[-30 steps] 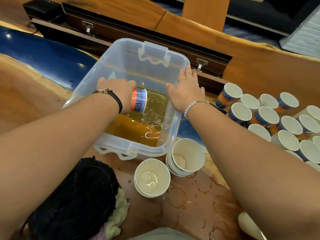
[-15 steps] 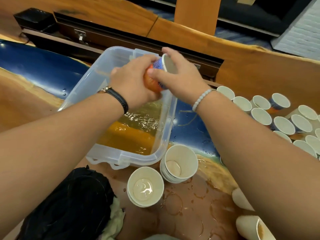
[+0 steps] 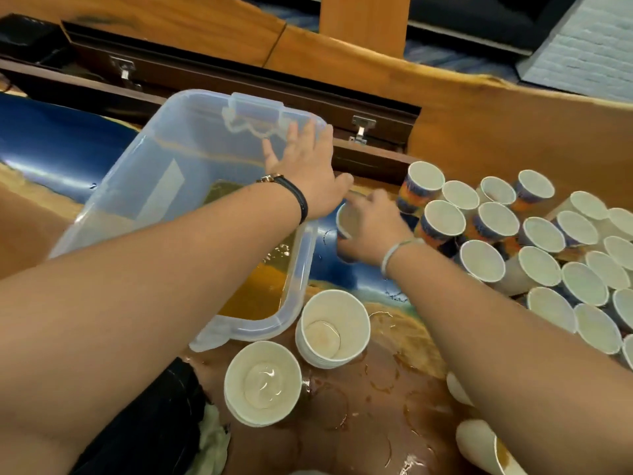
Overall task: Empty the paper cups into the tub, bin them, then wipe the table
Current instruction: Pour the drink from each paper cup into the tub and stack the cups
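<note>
My left hand [image 3: 305, 166] lies spread, fingers straight, at the far right corner of the tub [image 3: 164, 173]. I cannot tell whether it presses on the rim or only hovers over it. My right hand [image 3: 371, 224], just below and to the right of it, curls round one cup [image 3: 345, 221] outside the tub's wall, with the cup's mouth tipped towards me. That tilt is the risk: anything inside would run onto the wet, ringed table [image 3: 359, 423] before I clear the rim. My right wrist sits close to the crowd of cups [image 3: 486, 221], so a hasty lift could knock several over. The brown liquid [image 3: 260, 289] beneath my left forearm would slosh if I leaned on the tub. Two stacks [image 3: 334, 329] stand just inside my right forearm, easy to clip.
</note>
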Tool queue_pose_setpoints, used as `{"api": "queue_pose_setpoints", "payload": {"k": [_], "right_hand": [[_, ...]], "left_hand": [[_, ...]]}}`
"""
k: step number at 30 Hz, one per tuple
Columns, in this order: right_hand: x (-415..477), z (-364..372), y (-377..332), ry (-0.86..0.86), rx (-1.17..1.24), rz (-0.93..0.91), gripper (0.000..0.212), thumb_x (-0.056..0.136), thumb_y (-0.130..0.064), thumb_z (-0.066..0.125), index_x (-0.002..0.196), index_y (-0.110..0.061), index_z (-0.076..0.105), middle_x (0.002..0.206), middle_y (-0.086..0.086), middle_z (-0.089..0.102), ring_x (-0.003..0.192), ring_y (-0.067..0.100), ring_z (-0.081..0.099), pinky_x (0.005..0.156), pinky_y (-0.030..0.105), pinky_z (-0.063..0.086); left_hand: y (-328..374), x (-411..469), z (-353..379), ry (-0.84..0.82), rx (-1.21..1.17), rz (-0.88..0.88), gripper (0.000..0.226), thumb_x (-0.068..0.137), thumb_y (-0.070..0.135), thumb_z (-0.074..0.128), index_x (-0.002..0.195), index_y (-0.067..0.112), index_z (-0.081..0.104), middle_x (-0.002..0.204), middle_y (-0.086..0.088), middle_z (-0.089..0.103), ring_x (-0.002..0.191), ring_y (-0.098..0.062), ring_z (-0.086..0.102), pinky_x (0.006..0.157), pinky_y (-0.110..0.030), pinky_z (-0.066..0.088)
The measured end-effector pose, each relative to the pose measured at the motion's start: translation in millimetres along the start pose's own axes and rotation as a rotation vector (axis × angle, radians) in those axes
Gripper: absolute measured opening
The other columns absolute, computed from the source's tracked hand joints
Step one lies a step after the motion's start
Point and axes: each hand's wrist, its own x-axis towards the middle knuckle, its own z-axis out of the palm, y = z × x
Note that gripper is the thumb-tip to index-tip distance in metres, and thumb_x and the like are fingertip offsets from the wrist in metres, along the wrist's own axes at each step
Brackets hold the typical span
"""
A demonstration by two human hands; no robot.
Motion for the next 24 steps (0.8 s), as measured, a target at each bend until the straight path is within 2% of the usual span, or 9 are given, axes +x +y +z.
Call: {"api": "queue_pose_setpoints", "payload": {"k": [4,7,10,12,13,15,18,21,24], "right_hand": [[-2,45,-12,-0.035,0.020,-0.036,0.075,0.074,-0.040,0.072,0.137,-0.030,0.033,0.127,0.007,0.036,0.118,0.030,0.039,0.089,0.041,0.046],[-2,50,-18,-0.069,0.058,-0.050,0.087,0.072,-0.049,0.074,0.142,-0.032,0.024,0.134,0.004,0.032,0.123,0.028,0.033,0.093,0.042,0.045],[7,18,-2,-0.238,-0.078,-0.079,0.109,0.063,-0.065,0.073,0.147,-0.033,0.012,0.146,0.002,0.022,0.131,0.031,0.024,0.102,0.051,0.037],[20,-15,23,-0.359,-0.086,-0.084,0.118,0.058,-0.064,0.077,0.150,-0.033,0.009,0.151,0.005,0.020,0.135,0.033,0.023,0.109,0.052,0.030],[27,-31,36,-0.364,-0.044,-0.071,0.117,0.058,-0.060,0.079,0.150,-0.032,0.012,0.151,0.008,0.023,0.136,0.033,0.026,0.110,0.050,0.030],[42,-51,60,-0.252,0.015,0.024,0.108,0.061,-0.050,0.082,0.149,-0.029,0.024,0.146,0.012,0.035,0.130,0.032,0.038,0.106,0.046,0.037],[58,-58,83,-0.021,-0.135,0.232,0.082,0.074,-0.046,0.075,0.143,-0.028,0.036,0.140,0.011,0.040,0.126,0.035,0.037,0.100,0.048,0.036],[69,-52,95,0.045,-0.317,0.327,0.064,0.080,-0.052,0.066,0.136,-0.026,0.046,0.131,0.009,0.047,0.121,0.034,0.040,0.094,0.048,0.035],[80,-41,99,0.064,-0.470,0.306,0.045,0.085,-0.047,0.060,0.123,-0.023,0.056,0.118,0.007,0.055,0.113,0.030,0.043,0.088,0.045,0.033]], "left_hand": [[-2,0,8,0.003,0.045,0.003,0.077,0.093,0.058,0.038,0.153,0.024,0.004,0.162,0.000,-0.002,0.148,-0.022,-0.007,0.113,-0.059,-0.004],[-4,1,11,0.036,0.074,0.023,0.076,0.093,0.055,0.039,0.153,0.024,0.006,0.161,0.002,0.005,0.148,-0.021,-0.003,0.112,-0.061,-0.003],[-4,2,11,0.046,0.103,0.044,0.076,0.092,0.055,0.040,0.153,0.023,0.008,0.161,0.003,0.007,0.148,-0.022,-0.003,0.112,-0.062,-0.003],[-2,1,11,0.051,0.137,0.069,0.075,0.092,0.056,0.040,0.153,0.023,0.010,0.161,0.004,0.005,0.148,-0.022,-0.005,0.111,-0.062,-0.004],[-2,2,10,0.050,0.157,0.080,0.075,0.092,0.056,0.040,0.153,0.023,0.011,0.161,0.004,0.004,0.148,-0.022,-0.005,0.111,-0.063,-0.005],[0,2,9,0.034,0.205,0.094,0.075,0.091,0.058,0.040,0.152,0.023,0.012,0.161,0.003,0.002,0.148,-0.023,-0.006,0.111,-0.064,-0.004],[2,4,7,-0.001,0.286,0.105,0.078,0.090,0.062,0.037,0.153,0.023,0.011,0.161,0.001,-0.003,0.148,-0.025,-0.006,0.110,-0.065,-0.004],[3,4,7,-0.018,0.336,0.104,0.082,0.089,0.066,0.034,0.153,0.022,0.007,0.161,0.000,-0.006,0.148,-0.026,-0.006,0.109,-0.065,-0.006],[3,5,8,-0.023,0.355,0.099,0.085,0.088,0.068,0.033,0.153,0.022,0.004,0.161,0.000,-0.007,0.148,-0.027,-0.006,0.109,-0.065,-0.006]]}}
